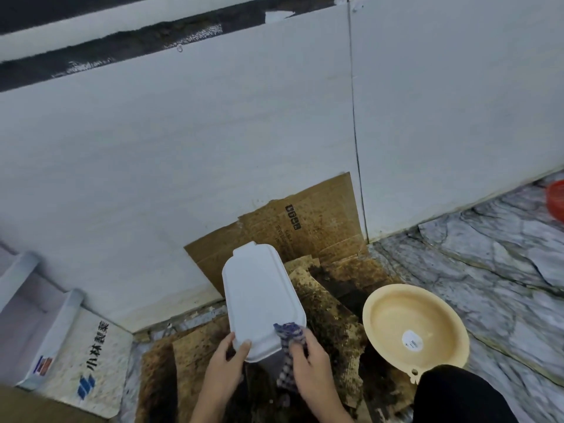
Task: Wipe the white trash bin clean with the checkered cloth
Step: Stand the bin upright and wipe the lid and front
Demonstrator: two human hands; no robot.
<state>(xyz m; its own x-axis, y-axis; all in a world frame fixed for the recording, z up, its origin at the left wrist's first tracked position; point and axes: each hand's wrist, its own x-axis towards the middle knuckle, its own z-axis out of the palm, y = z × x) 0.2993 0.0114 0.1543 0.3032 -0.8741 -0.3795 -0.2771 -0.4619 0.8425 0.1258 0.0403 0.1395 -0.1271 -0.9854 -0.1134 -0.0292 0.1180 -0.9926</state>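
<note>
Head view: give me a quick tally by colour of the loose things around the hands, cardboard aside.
White: 1, the trash bin, steadied by the left hand
Blue-and-white checkered: 1, the cloth, pressed to the bin by the right hand
Beige: 1, the basin
Red: 1, an object cut off at the frame edge
Total: 4

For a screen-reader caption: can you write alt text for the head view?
Two bare hands hold a white plastic trash bin over stained brown cardboard: the left hand steadies its near edge, the right hand presses a blue-and-white checkered cloth against it. A beige plastic basin sits to the right.
</note>
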